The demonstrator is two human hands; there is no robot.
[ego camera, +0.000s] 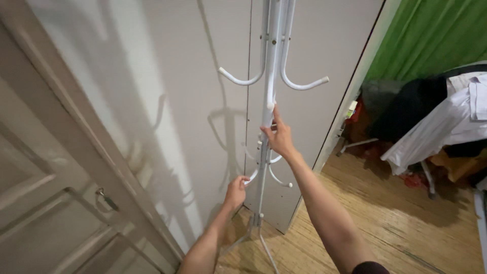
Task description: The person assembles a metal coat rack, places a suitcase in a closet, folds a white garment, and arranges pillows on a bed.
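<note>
A white metal coat stand [269, 76] rises through the middle of the view, just in front of a pale wall [167, 76] that carries its shadow. The right hand [279, 137] is wrapped around the stand's pole near the centre of the picture, fingers closed on the tube and the index finger pointing up along it. The left hand [236, 192], at about 7 o'clock from the right one, is curled shut around one of the lower hooks [252, 177]. More lower hooks curve out just beside it, towards 3 o'clock. Two upper hooks [304, 83] sweep outward at 12 o'clock from the right hand, one to each side of the pole. The stand's thin legs [264, 243] spread over the wooden floor [395, 223] at 6 o'clock. A panelled door [56, 182] with a small metal latch [105, 198] fills the 8 o'clock corner. At 3 o'clock, well apart from the stand, white and dark clothes [446, 122] lie heaped together, with a green curtain [436, 35] behind them at 2 o'clock.
</note>
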